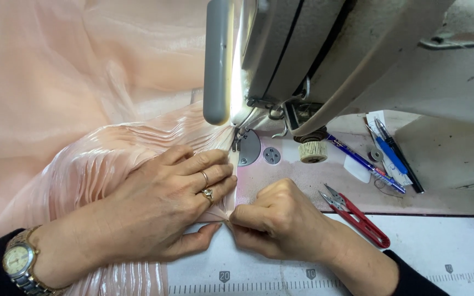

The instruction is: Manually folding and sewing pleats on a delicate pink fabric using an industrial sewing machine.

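Shiny pleated peach fabric (pixel 94 164) lies on the bed of a sewing machine (pixel 357 60) and runs under its presser foot (pixel 238 137). My left hand (pixel 165 203), with two rings and a wristwatch, lies flat on the pleats just left of the foot, its thumb pressed to the fabric edge. My right hand (pixel 281 219) is curled in a fist in front of the needle plate, and it pinches that same fabric edge where it meets my left thumb.
Red thread snips (pixel 357 216) lie just right of my right hand. Several pens (pixel 385 159) and a small ribbed wheel (pixel 312 151) sit on the machine bed. Sheer peach fabric (pixel 56 66) piles at the far left. A ruler strip (pixel 281 285) runs along the table's near edge.
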